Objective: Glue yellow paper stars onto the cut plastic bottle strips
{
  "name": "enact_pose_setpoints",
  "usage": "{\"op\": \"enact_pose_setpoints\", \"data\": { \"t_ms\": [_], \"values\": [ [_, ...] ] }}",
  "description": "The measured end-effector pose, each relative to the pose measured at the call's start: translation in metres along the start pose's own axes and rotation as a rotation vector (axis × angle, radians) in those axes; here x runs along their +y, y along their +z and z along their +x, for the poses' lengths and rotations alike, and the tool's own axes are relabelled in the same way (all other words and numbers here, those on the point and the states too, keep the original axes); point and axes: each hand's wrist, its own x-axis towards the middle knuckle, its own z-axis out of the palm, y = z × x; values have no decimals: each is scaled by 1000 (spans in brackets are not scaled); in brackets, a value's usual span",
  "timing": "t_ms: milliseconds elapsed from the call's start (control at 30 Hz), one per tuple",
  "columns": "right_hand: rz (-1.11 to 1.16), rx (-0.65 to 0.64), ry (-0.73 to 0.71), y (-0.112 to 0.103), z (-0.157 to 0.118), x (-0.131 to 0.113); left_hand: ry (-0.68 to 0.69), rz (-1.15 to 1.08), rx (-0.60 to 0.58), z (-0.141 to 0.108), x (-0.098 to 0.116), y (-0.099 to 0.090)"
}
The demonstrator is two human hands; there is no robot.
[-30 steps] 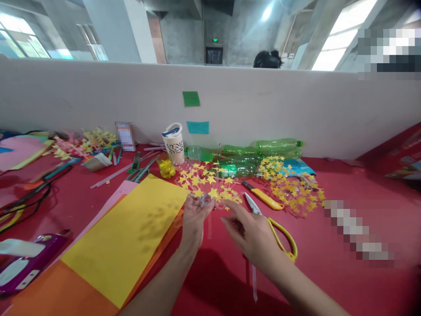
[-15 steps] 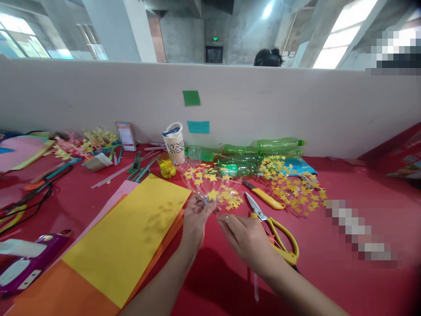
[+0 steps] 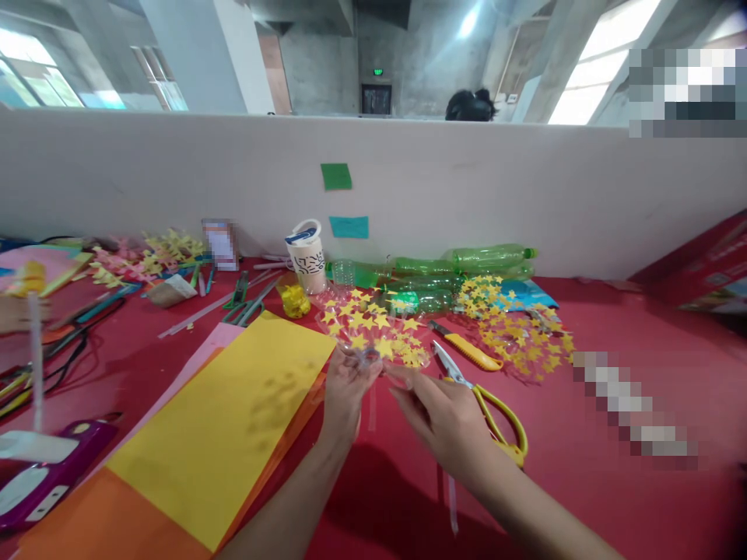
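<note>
My left hand (image 3: 345, 389) is closed round the base of a clear plastic piece cut into strips (image 3: 373, 323), with yellow stars on their tips. Beside it, my right hand (image 3: 440, 408) has its fingers pinched together near that base; what they hold, if anything, I cannot make out. Just below the left hand a clear strip (image 3: 372, 408) hangs or lies. Yellow-handled scissors (image 3: 496, 412) lie partly behind my right hand, blades pointing away. A yellow utility knife (image 3: 474, 351) rests beyond them, next to another star-covered plastic piece (image 3: 519, 334).
Yellow paper (image 3: 233, 420) lies over orange sheets at left. Green bottles (image 3: 490, 257) and a white cup (image 3: 308, 264) stand or lie near the partition (image 3: 233, 171). Another person's hand (image 3: 20, 313) shows at the left edge, above a purple device (image 3: 87, 443).
The star-covered piece has turned slightly in my left hand, and my right fingers have shifted closer to its base. Another person's hand with a yellow-topped clear stick has appeared at left.
</note>
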Motion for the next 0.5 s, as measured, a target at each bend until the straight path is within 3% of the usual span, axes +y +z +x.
{"op": "enact_pose_setpoints", "data": {
  "t_ms": [200,333,500],
  "values": [
    [43,3,-34,-6,2,-3,-1,27,0,2,3,-1],
    [114,92,-53,-13,1,-4,3,42,-28,3,2,-4],
    [87,235,-190,-29,-2,-3,39,7,-18,3,-1,-6]
  ]
}}
